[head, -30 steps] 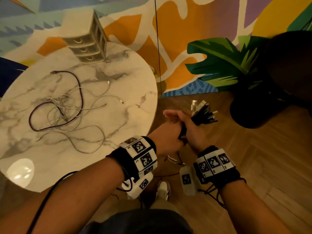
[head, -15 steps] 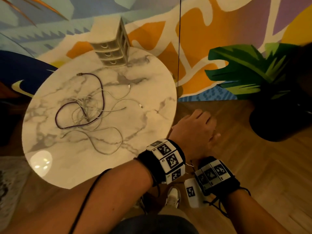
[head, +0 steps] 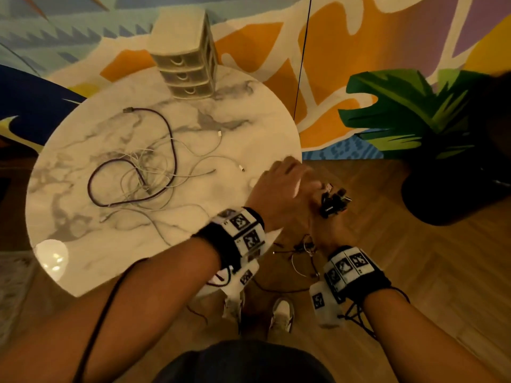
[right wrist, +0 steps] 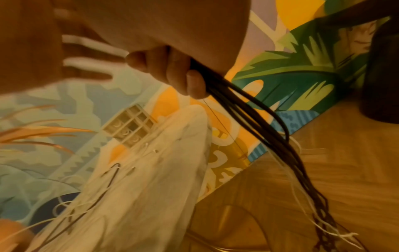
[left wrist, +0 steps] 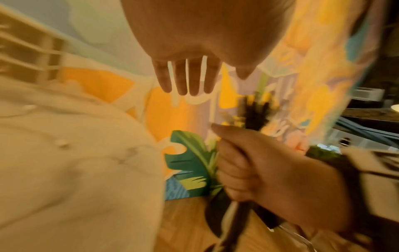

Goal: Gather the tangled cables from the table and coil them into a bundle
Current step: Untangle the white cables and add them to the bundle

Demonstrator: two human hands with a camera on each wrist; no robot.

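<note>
Head view shows the marble table carrying the limp, light tangled cables, best lifted by their middle loops, while the right hand fists gathered cables and the left hand hovers open-fingered.

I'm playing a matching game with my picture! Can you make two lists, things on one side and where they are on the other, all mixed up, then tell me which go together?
Things:
1. dark purple cable
2. little drawer box
3. bunch of cables
4. white shoe

Places:
A. on the wooden floor
B. gripped in the right hand
C. looped on the marble table among thin white wires
D. standing at the far edge of the table

Pairs: 1-C, 2-D, 3-B, 4-A
</note>
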